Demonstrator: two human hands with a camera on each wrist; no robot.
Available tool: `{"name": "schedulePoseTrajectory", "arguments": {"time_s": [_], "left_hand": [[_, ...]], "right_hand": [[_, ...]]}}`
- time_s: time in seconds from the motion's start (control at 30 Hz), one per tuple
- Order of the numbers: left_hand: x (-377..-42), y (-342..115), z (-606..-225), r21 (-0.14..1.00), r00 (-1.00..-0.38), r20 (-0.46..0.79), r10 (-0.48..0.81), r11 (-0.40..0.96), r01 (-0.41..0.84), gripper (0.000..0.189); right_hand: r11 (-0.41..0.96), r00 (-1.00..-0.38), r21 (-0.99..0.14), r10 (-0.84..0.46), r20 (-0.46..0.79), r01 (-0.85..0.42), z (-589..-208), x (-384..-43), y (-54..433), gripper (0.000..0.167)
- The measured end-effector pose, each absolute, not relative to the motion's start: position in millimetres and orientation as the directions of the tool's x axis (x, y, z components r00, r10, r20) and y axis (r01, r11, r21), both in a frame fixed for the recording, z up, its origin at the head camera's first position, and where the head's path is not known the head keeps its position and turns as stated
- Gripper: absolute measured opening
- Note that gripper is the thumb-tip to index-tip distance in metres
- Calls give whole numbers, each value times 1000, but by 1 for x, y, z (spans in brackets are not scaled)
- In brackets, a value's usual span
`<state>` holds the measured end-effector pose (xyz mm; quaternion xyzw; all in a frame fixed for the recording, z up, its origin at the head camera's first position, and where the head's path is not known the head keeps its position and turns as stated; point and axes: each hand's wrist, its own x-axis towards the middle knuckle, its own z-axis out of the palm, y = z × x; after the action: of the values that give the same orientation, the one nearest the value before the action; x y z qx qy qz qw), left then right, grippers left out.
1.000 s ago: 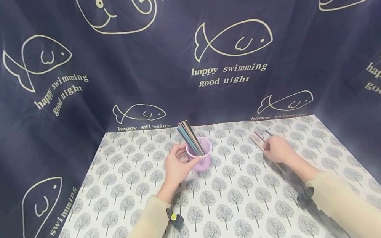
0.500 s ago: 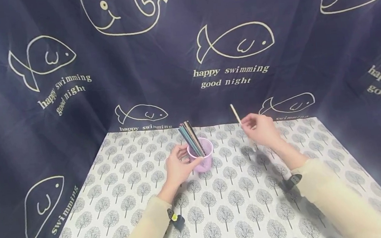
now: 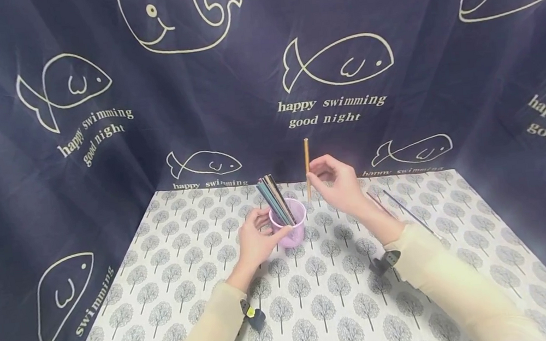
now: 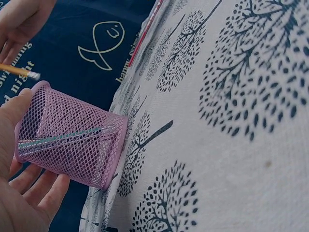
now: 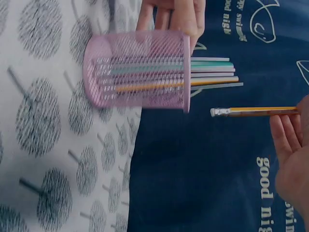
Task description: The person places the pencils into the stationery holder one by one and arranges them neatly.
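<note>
My left hand (image 3: 255, 243) grips a pink mesh pencil cup (image 3: 295, 238) with fingers and thumb round its side. It stands upright on the cloth, and several pencils (image 3: 274, 198) lean to the left inside it. Just right of the cup, my right hand (image 3: 337, 183) pinches a yellow pencil (image 3: 307, 159) held nearly vertical. In the right wrist view the pencil's eraser end (image 5: 219, 112) points toward the cup's mouth, apart from the rim. The left wrist view shows the mesh wall (image 4: 72, 135) between thumb and fingers.
A reddish pencil (image 3: 378, 202) and a dark blue pencil (image 3: 407, 211) lie on the tree-print tablecloth (image 3: 344, 295) to the right, partly behind the right forearm. A dark blue curtain (image 3: 246, 96) with fish drawings hangs behind the table.
From the pencils lying at the right, my right hand has lifted the yellow pencil, brought it left close to the cup and turned it upright. The left hand stays on the cup.
</note>
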<state>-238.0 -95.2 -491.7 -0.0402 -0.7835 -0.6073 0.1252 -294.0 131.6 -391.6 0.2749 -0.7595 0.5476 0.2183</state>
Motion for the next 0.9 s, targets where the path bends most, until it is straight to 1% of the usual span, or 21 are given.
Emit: {"name": "schedulePoseTrajectory", "arguments": {"time_s": [0.13,0.4,0.53,0.73,0.9], "left_hand": [[-237,-95,-492,939,-963,256,-86,257,226,62],[-238,-94,-492,936,-958,274,-83,250,247,61],[-239,-94,-492,935,-955,286,-83,244,259,61],[-238,-93,-492,928,-951,298,-80,258,268,60],[-238,-93,-492,929,-953,293,-77,259,264,59]], "right_hand": [[229,-761,-726,-222,609,-648,-394,-294,117,13],[357,-819,-739,-312,481,-571,-410,-300,100,11],[449,-824,-694,-368,430,-562,-415,-301,96,10],[554,-812,-599,-461,358,-579,-421,-302,91,9],[608,-817,-549,-473,329,-573,-426,-303,86,10]]}}
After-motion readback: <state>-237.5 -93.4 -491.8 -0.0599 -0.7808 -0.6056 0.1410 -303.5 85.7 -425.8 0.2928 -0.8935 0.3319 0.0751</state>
